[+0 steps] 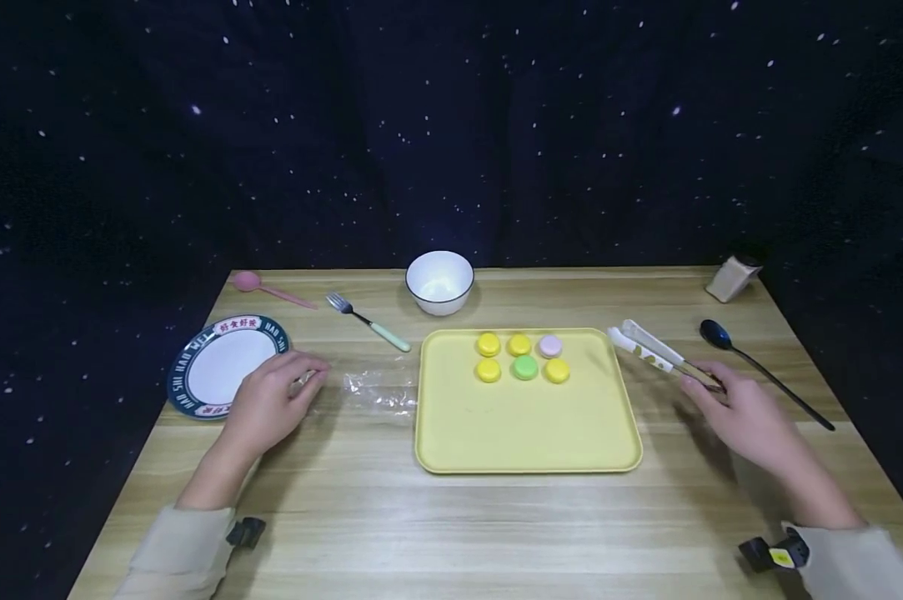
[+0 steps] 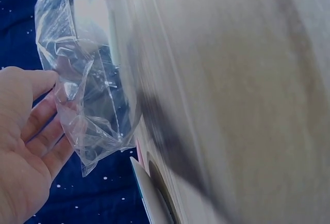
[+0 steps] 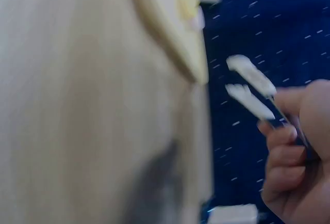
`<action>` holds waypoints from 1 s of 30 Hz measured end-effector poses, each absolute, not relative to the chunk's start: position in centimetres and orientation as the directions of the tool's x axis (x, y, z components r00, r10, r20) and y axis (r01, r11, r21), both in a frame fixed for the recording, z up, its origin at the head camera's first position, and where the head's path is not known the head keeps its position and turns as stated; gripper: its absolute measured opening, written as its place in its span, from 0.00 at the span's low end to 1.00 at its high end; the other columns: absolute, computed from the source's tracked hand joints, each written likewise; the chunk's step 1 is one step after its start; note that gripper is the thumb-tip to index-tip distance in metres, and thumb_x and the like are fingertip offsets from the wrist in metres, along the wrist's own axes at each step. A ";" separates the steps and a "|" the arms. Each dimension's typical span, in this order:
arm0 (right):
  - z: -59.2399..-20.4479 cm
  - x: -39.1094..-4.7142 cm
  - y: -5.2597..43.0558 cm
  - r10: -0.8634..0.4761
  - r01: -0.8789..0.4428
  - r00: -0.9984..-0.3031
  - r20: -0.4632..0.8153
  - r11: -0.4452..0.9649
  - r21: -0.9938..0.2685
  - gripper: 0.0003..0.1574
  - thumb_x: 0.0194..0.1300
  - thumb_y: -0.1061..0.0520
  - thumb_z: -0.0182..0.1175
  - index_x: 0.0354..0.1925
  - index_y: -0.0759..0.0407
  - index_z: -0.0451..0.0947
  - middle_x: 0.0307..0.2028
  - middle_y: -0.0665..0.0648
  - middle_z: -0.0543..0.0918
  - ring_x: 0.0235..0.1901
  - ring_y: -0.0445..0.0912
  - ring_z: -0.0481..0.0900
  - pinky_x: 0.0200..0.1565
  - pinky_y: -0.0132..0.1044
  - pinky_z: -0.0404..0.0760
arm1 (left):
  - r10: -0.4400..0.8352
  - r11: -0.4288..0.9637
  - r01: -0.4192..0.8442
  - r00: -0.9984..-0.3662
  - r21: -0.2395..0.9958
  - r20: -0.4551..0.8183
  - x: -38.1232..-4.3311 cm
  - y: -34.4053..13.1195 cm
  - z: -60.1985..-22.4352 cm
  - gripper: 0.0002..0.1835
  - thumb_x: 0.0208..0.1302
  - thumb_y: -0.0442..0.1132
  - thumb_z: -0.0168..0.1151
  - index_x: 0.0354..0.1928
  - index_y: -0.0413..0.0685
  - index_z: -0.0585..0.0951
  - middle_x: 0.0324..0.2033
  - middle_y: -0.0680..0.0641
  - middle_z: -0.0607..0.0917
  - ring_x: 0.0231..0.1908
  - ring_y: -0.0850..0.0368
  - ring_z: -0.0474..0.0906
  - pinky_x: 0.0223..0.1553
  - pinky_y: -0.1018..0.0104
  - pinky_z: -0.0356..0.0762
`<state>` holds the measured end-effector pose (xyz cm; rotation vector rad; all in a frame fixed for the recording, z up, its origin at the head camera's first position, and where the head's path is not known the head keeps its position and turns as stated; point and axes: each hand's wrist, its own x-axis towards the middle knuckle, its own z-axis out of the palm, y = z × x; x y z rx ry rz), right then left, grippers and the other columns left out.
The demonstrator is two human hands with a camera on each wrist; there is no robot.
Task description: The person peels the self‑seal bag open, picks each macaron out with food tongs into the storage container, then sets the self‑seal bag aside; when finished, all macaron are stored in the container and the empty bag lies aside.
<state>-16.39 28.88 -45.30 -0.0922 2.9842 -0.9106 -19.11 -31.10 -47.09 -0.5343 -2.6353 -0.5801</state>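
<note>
Between thumb and fingers my left hand (image 1: 271, 400) pinches a clear plastic bag (image 2: 93, 100), which spreads to the right over the table toward the tray. My right hand (image 1: 744, 417) grips food tongs (image 1: 649, 346) with white tips and a gold-coloured handle. The tips stand apart with nothing between them, just past the right edge of the yellow tray (image 1: 526, 442). Several macarons lie in two rows at the tray's back: yellow ones (image 1: 489, 369), a green one (image 1: 524, 367) and a lilac one (image 1: 550, 347).
By my left hand lies a plate (image 1: 229, 371) with a dark green lettered rim. Behind are a pink spoon (image 1: 247, 282), a fork (image 1: 368, 321) with a pale green handle and a white bowl (image 1: 439, 282). A black spoon (image 1: 766, 375) and a small jar (image 1: 732, 279) stand at the right.
</note>
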 end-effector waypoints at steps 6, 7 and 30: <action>-48.0 -17.1 29.5 0.019 -0.030 -0.994 0.104 0.892 -0.452 0.35 0.73 0.41 0.46 0.60 0.70 0.67 0.43 0.73 0.79 0.40 0.66 0.78 0.31 0.57 0.75 | 0.276 0.845 0.434 -0.854 0.312 0.441 -19.1 -31.4 -47.4 0.06 0.61 0.41 0.66 0.40 0.56 0.84 0.41 0.56 0.83 0.46 0.56 0.78 0.49 0.55 0.75; -48.4 -17.2 29.4 0.028 -0.027 -0.993 0.117 0.896 -0.444 0.34 0.73 0.42 0.47 0.59 0.71 0.67 0.44 0.74 0.79 0.40 0.67 0.78 0.31 0.58 0.74 | 0.275 0.845 0.434 -0.854 0.313 0.441 -19.1 -31.4 -47.5 0.06 0.61 0.41 0.66 0.40 0.56 0.84 0.41 0.57 0.83 0.46 0.56 0.78 0.48 0.55 0.75; -48.5 -18.0 28.9 0.013 0.021 -0.999 -0.029 0.955 -0.297 0.39 0.65 0.33 0.53 0.48 0.68 0.74 0.25 0.56 0.76 0.19 0.48 0.70 0.14 0.37 0.64 | 0.305 0.850 0.443 -0.855 0.284 0.419 -18.7 -31.5 -45.6 0.11 0.59 0.43 0.64 0.45 0.55 0.84 0.45 0.54 0.83 0.49 0.53 0.76 0.51 0.51 0.74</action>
